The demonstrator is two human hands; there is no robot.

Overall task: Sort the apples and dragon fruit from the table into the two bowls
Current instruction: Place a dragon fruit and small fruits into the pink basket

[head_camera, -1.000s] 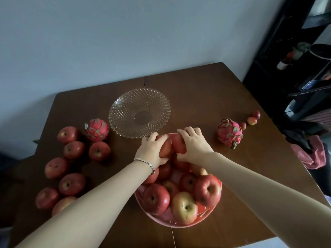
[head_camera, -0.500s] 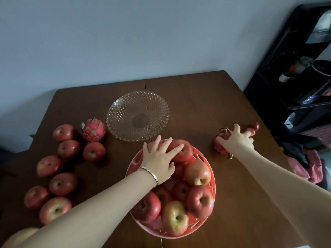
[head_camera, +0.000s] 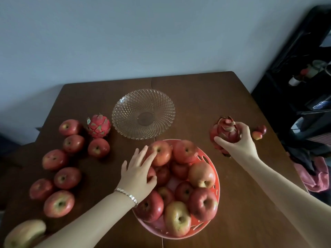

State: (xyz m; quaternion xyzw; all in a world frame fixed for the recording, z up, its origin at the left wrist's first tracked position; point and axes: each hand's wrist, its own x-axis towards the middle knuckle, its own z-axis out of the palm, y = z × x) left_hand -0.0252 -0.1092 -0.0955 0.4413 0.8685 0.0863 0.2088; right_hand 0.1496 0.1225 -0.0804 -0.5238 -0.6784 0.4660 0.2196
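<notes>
While resting the left hand (head_camera: 138, 174) flat on the apples (head_camera: 202, 203) heaped in the red bowl (head_camera: 203, 157), fingers straight and fingertips touching the top apple (head_camera: 164, 155) by the far rim, wears a bracelet (head_camera: 128, 195) on that wrist. Has loose apples (head_camera: 67, 178) spread over the desk (head_camera: 206, 104) left of the left hand, with a dragon fruit (head_camera: 98, 126) beyond them. Holds the hands well apart. Grips a second dragon fruit (head_camera: 225, 130) in the right hand (head_camera: 239, 146), fingers and thumb curled round it, right of the red bowl; cannot tell whether lifted clear of the desk. Has two small red fruits (head_camera: 257, 135) just right of the right hand. Faces a glass bowl (head_camera: 125, 104) ahead of the left hand's fingertips.
</notes>
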